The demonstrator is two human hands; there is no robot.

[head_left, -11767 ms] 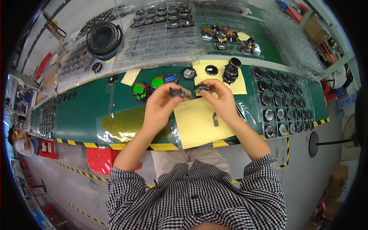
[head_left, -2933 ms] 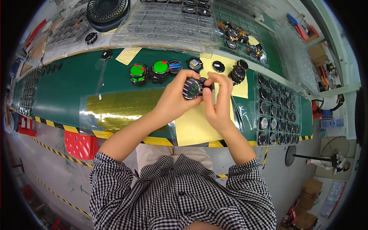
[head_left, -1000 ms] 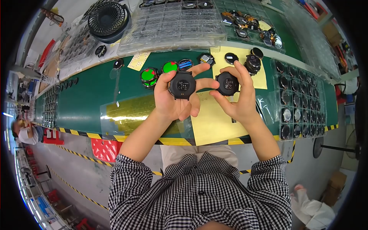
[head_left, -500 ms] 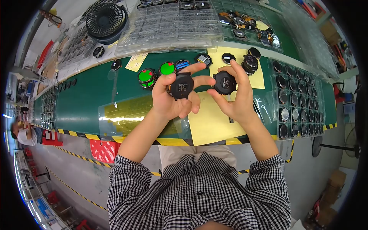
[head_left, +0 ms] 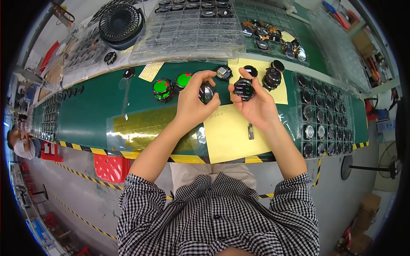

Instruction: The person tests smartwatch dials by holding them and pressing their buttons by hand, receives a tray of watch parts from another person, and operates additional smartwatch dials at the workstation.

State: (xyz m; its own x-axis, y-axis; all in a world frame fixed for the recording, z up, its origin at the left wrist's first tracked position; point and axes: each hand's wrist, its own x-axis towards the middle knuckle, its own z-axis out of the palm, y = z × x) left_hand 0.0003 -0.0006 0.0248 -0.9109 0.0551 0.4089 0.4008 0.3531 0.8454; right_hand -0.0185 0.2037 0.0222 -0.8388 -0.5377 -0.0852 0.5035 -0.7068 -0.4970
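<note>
My left hand (head_left: 194, 102) is closed around a round black watch body (head_left: 207, 93), which is tilted so that I see it partly edge-on. In my right hand (head_left: 262, 106) another watch body (head_left: 244, 88) is gripped between thumb and fingers, its dark screen towards me with small lit text. Both hands are raised above the bench, side by side and apart. Watches with green screens (head_left: 162, 85) stand just beyond my left hand, and a second green-screened watch (head_left: 184, 80) sits close to its knuckles. Past my right hand is a stack of black watch bodies (head_left: 272, 79).
A yellow sheet (head_left: 232, 141) with a small dark cylindrical object (head_left: 250, 132) lies in front of me, beside an amber film (head_left: 145, 128). A tray of round watch parts (head_left: 324, 115) is at the right. Clear trays (head_left: 188, 38) and a black fan (head_left: 121, 23) stand behind.
Both watch bodies have been turned over from their printed backs. The right one now shows a lit screen; the left one is tilted on edge. My left fingers have closed in around theirs.
</note>
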